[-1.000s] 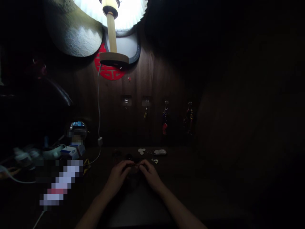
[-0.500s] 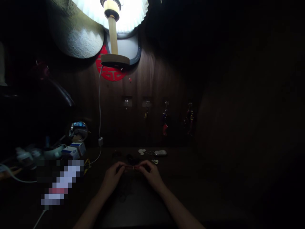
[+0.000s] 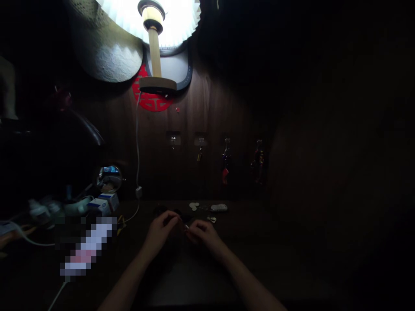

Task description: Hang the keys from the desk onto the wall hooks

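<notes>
My left hand (image 3: 164, 228) is closed in a pinch, fingertips together, above the dark desk. A thin reddish cord (image 3: 183, 223) runs from it down to my right hand, with a small pale piece (image 3: 186, 227) on it. My right hand (image 3: 204, 234) is closed too, its thumb and fingers pressed together on the cord close to that pale piece. The light is dim, so the cord's finer detail cannot be made out. Just beyond the hands lie several white round pieces (image 3: 193, 206), a silvery oblong item (image 3: 219, 207) and a small pale item (image 3: 212, 219).
A lit lamp (image 3: 154, 52) with a pleated shade is on the back wall, its cable (image 3: 138, 142) hanging down. Keys and trinkets (image 3: 226, 162) hang from wall hooks. On the left stand a round mirror (image 3: 109, 178), small boxes (image 3: 103, 203), bottles (image 3: 39, 209) and a blurred-out bright object (image 3: 89, 246).
My left hand has risen a little and moved right. The cord, level between both hands before, now slants down toward my right hand, and the pale piece sits nearer that hand.
</notes>
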A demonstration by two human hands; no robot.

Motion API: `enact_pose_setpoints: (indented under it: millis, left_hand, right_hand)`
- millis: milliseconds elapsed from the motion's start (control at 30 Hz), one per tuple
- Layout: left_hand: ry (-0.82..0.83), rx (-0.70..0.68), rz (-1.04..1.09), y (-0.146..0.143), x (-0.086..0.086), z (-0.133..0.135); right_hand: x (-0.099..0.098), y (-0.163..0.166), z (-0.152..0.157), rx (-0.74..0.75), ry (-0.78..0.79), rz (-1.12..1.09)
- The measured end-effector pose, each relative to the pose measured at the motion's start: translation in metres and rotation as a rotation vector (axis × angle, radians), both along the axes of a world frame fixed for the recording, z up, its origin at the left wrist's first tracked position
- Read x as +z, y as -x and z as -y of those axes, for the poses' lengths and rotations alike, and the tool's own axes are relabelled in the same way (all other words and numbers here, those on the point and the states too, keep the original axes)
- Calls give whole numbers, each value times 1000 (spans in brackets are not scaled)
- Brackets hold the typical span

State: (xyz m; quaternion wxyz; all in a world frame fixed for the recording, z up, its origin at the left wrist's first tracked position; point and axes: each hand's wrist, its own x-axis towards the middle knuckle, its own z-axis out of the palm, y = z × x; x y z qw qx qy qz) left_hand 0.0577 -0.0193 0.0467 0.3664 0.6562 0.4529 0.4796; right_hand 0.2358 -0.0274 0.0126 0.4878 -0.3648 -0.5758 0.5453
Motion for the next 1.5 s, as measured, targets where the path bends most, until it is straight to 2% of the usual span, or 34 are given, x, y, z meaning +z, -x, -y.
enact_pose_setpoints:
  millis: [233,333,500,633,733,833,933,1133,1333,1500]
  left_hand:
    - [-120,-44,-170,-9,29,4]
    - [-191,-55,-245,-9,35,6]
    - [-260,-31,-365,-2,31,5]
    - [-241,-27,-447,5,19,4]
    - [-211,-11,-423,9,15,3]
    - [-157,-10,-307,10,21,4]
    - [-97,-44,-198,8,34,8]
    - [-85,-101,-196,-4,54,16]
    - [-67,-91,-89,-8,56,14]
    - [3,-106,1,-8,58,13]
  right_hand:
    - [27,11,-7,-63,-235,39]
    - [29,15,-10,-81,-210,27]
    - [28,10,-10,-175,-152,63]
    - [38,3,-6,-252,-171,16]
    - [43,-2,-3,-295,-165,-20]
    - [42,-5,-1,-247,-145,20]
    - [39,-5,4,-161,-129,63]
    - [39,8,8,-65,-114,21]
    - [35,20,2,66,-10,-200]
    - [46,27,12,136,42,-291]
